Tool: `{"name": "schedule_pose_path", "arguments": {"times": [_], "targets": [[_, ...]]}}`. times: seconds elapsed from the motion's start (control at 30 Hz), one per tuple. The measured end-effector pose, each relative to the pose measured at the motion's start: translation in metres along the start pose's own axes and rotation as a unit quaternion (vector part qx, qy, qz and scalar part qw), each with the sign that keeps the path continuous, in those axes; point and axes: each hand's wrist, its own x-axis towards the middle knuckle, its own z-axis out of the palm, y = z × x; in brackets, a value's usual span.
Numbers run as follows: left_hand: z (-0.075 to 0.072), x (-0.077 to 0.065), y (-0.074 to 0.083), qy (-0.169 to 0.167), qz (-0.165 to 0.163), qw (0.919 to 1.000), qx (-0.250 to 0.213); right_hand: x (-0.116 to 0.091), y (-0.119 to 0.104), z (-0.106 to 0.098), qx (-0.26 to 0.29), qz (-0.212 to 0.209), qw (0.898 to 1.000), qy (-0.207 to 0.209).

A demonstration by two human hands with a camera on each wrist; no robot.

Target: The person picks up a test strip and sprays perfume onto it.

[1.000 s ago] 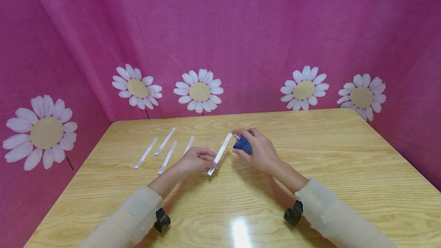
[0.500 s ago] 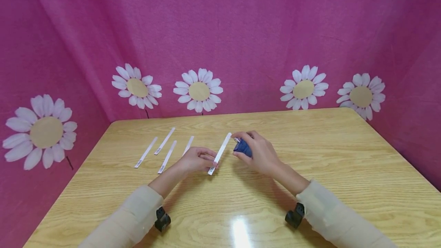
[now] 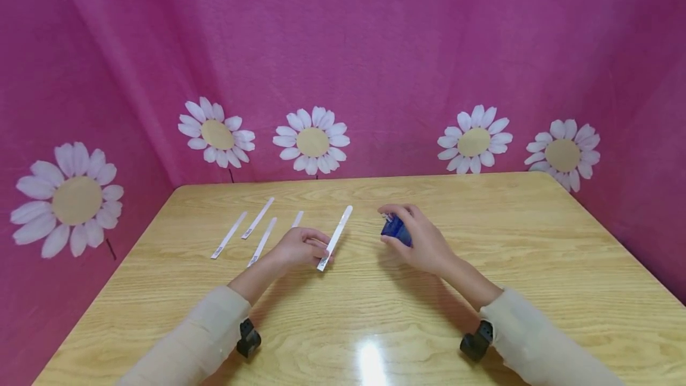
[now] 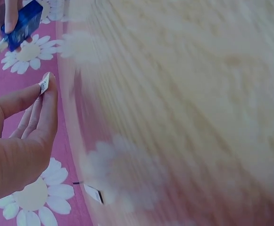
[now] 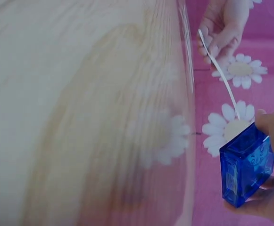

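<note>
My left hand [image 3: 300, 248] pinches a white paper test strip [image 3: 337, 234] by its lettered lower end, between thumb and fingers. The strip's rounded end points up and away, and it looks slightly bowed in the right wrist view. Opposite it, my right hand [image 3: 426, 246] grips a blue glass perfume bottle [image 5: 243, 165], held tilted above the table. Its pale spray nozzle [image 4: 0, 47] shows in the left wrist view, near the index finger. In the head view a gap separates the bottle from the strip, with the nozzle side toward the strip.
Several more white strips [image 3: 228, 235] lie apart on the left of the wooden table [image 3: 536, 243], lettered ends toward me. One is partly behind the left hand. A pink curtain [image 3: 375, 64] with daisies closes off the back and sides.
My right hand has drawn the perfume bottle away to the right, widening the gap. The left hand has shifted slightly left with its strip. The head view has moved a little.
</note>
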Motion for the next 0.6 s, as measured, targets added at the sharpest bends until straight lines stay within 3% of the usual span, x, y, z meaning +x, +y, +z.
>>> {"name": "schedule_pose_path", "arguments": {"times": [0.37,0.6], "targets": [[-0.009,0.006,-0.003,0.034,-0.007,0.9993,0.017,-0.01,0.037,-0.015,0.07,0.008,0.997,0.04],[-0.014,0.009,-0.002,0.058,-0.017,0.9972,0.044,-0.015,0.049,-0.027,0.087,0.048,0.994,0.055]]}}
